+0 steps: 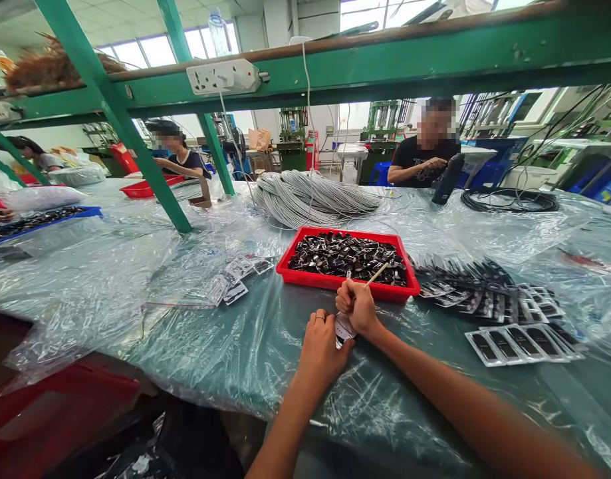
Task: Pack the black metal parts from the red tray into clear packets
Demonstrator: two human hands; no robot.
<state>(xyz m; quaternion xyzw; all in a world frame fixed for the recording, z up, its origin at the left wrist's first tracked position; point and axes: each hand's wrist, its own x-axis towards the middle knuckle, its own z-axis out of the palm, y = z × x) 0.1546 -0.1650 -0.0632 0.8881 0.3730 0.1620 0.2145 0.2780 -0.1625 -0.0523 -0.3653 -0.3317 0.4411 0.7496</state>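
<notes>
My right hand [358, 307] is closed around a thin wooden stick [377, 275], which slants up to the right in front of the red tray [409, 287]. A small shiny piece shows above its fingers, too small to name. My left hand [323, 342], wearing a ring, has its fingers curled over a small clear plastic blister pack [344, 327] on the table. Both hands meet at this pack, and the fingers partly hide it. Just beyond them, the tray holds a heap of small black and metallic parts [342, 256].
Rows of blister packs with black pieces [514, 344] lie at right; flat clear packs [233, 276] lie left of the tray. Behind it sits a grey cable coil [310, 199]. A green frame post [145, 153] stands at left. Co-workers [419, 156] sit across the plastic-covered table [225, 352].
</notes>
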